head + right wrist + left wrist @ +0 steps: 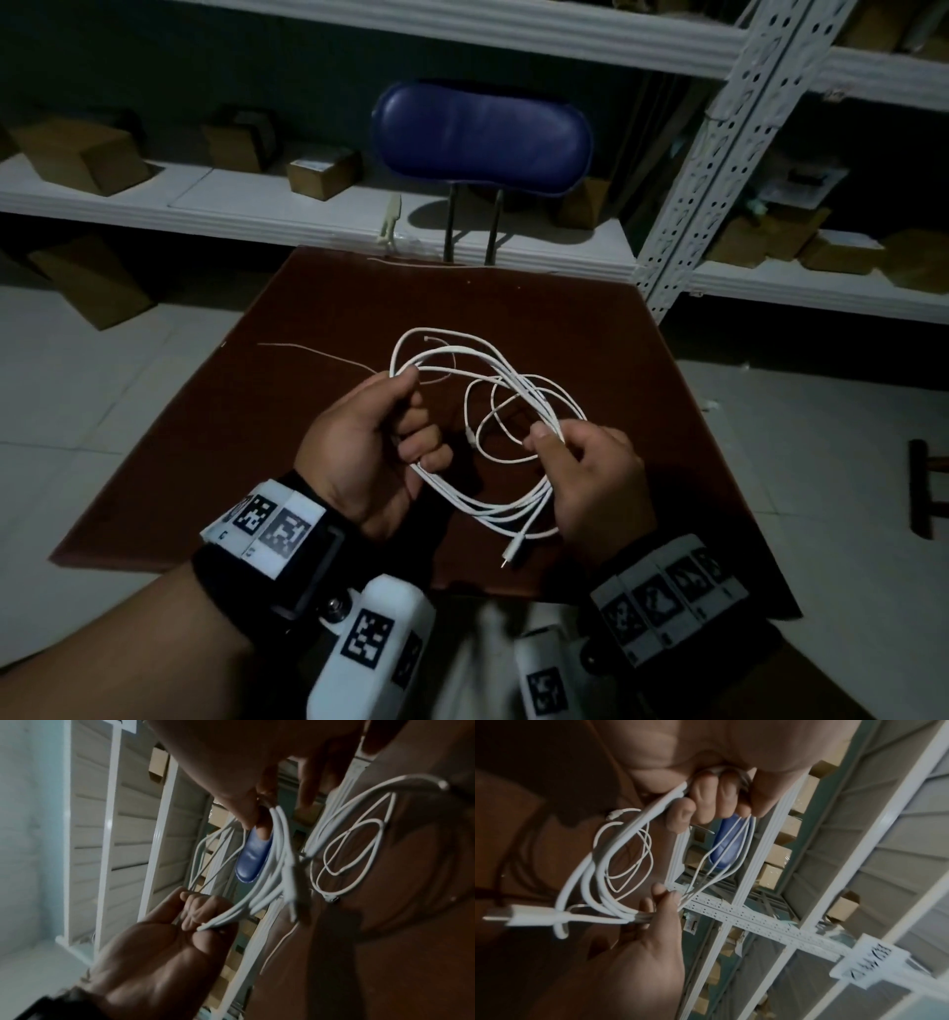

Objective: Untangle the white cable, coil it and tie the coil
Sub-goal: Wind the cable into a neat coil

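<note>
Thin white cable (506, 506), loosely looped: gripped in left hand (367, 442) to keep turns gathered, pinched by right hand (590, 473) fingers (544, 442), above brown desk (308, 318).

You have open table (287, 442) left of your hands; loose cable (518, 395) loops clutter the middle

One white cable (480, 506), two thin ties (318, 352), two hands (359, 452) and one blue chair (482, 139) at twelve o'clock are counted.
</note>
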Motion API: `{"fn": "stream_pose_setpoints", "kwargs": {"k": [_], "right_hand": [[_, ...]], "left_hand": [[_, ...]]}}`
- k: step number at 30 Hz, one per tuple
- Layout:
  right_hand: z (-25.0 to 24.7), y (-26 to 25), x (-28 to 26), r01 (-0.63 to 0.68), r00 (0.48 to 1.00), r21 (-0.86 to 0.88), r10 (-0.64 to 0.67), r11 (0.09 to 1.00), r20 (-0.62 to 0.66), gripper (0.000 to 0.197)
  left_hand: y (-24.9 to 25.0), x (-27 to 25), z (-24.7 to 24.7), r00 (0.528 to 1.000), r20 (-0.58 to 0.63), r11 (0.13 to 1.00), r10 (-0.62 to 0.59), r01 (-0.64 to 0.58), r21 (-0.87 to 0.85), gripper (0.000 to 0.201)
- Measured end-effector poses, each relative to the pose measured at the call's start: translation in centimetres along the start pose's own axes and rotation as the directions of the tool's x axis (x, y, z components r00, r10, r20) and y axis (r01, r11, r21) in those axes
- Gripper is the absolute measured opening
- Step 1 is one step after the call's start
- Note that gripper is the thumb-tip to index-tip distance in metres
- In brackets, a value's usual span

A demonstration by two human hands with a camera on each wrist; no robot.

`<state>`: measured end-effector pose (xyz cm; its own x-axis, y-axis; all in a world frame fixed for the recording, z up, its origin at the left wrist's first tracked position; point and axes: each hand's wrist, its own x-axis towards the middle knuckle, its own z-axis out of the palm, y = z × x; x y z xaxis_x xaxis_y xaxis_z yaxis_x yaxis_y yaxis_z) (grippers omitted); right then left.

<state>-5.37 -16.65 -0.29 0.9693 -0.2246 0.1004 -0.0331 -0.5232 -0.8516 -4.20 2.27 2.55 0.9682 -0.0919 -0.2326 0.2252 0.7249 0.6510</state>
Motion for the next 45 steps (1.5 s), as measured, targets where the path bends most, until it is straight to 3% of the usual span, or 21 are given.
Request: {"fn": "stream_pose_setpoints", "kwargs": {"k": [2,5,8,10,13,15,19,21,23,25,28,30,32,34,36,39,41,43,44,45], "right_hand": [[0.5,0.4,0.1,-0.030,0.999,-0.036,0.028,0.999,-0.046,0.055],[1.0,0.8,0.0,-0.114,0.993,0.066,0.112,0.991,0.022,0.068],[1.1,-0.5,-0.6,-0.138,0.990,0.263,0.129,0.955,0.052,0.042],[1.2,-1.1,-0.9,-0.203,0.979,0.425,0.189,0.882,0.077,0.027],[1.2,-1.4,-0.9,-0.330,0.940,0.613,0.313,0.718,0.139,0.026],[1.0,-1.3,-0.3,-0.335,0.922,0.710,0.369,0.620,0.113,0.018],[0.7,-1.4,0.5,-0.319,0.905,0.832,0.405,0.453,0.126,0.020],[1.0,-1.2,0.6,-0.371,0.867,0.843,0.470,0.389,0.165,0.031],[1.4,-0.6,0.5,-0.486,0.791,0.820,0.551,0.301,0.267,0.065],[1.6,-0.6,0.4,-0.598,0.743,0.772,0.508,0.213,0.436,0.089],[1.4,-1.1,0.2,-0.684,0.691,0.723,0.408,0.100,0.597,0.089],[1.0,-1.3,0.4,-0.721,0.649,0.688,0.430,0.086,0.627,0.064],[0.4,-1.8,0.5,-0.746,0.645,0.656,0.364,0.113,0.671,0.068],[0.2,-1.6,1.0,-0.709,0.688,0.691,0.354,0.140,0.634,0.071],[-0.1,-1.4,1.3,-0.618,0.760,0.769,0.378,0.166,0.529,0.055],[-0.7,-1.9,1.2,-0.605,0.779,0.765,0.360,0.220,0.513,0.025],[-0.9,-1.7,1.3,-0.622,0.777,0.710,0.374,0.329,0.507,0.023],[-0.8,-1.6,1.5,-0.576,0.817,0.668,0.371,0.471,0.442,0.018],[-0.9,-1.7,1.6,-0.531,0.847,0.662,0.355,0.529,0.396,0.020],[-0.8,-1.4,1.7,-0.486,0.873,0.659,0.339,0.574,0.350,0.038]], "left_hand": [[-0.2,-0.3,0.1,0.999,0.023,0.999,0.046,-0.046,-0.002,0.022],[-0.4,-0.7,0.2,0.992,0.061,0.994,0.110,-0.109,-0.014,0.026],[-0.4,-0.9,0.5,0.981,0.100,0.985,0.169,-0.170,0.003,0.026],[-0.4,-1.0,0.6,0.977,0.118,0.983,0.179,-0.182,0.009,0.026],[-0.7,-1.2,0.7,0.983,0.114,0.989,0.141,-0.145,0.021,0.026],[-1.1,-1.1,0.6,0.994,0.077,0.997,0.071,-0.074,0.033,0.027],[-1.7,-0.8,0.1,0.994,0.053,0.994,-0.100,0.102,-0.037,0.027],[-1.7,-0.7,-0.1,0.986,0.081,0.985,-0.147,0.153,-0.074,0.028],[-1.4,-0.6,0.0,0.981,0.115,0.981,-0.153,0.165,-0.104,0.028],[-1.0,-0.7,0.2,0.980,0.145,0.978,-0.140,0.160,-0.133,0.027],[-0.6,-0.8,0.2,0.971,0.192,0.971,-0.144,0.176,-0.163,0.028],[-0.6,-1.0,0.2,0.962,0.208,0.965,-0.179,0.213,-0.154,0.028],[-0.8,-0.9,0.2,0.955,0.196,0.961,-0.221,0.248,-0.125,0.029],[-1.0,-0.9,0.2,0.953,0.166,0.959,-0.254,0.270,-0.087,0.029],[-1.2,-0.9,0.2,0.952,0.129,0.956,-0.276,0.286,-0.065,0.029],[-1.3,-0.9,0.3,0.952,0.048,0.953,-0.302,0.304,-0.022,0.027],[-1.3,-0.8,0.2,0.944,-0.026,0.942,-0.330,0.331,0.050,0.024],[-1.5,-0.6,-0.1,0.927,-0.088,0.920,-0.364,0.372,0.121,0.019],[-1.6,-0.6,-0.3,0.919,-0.102,0.909,-0.380,0.391,0.145,0.016],[-1.8,-0.5,-0.4,0.915,-0.110,0.900,-0.389,0.402,0.167,0.014]]}}
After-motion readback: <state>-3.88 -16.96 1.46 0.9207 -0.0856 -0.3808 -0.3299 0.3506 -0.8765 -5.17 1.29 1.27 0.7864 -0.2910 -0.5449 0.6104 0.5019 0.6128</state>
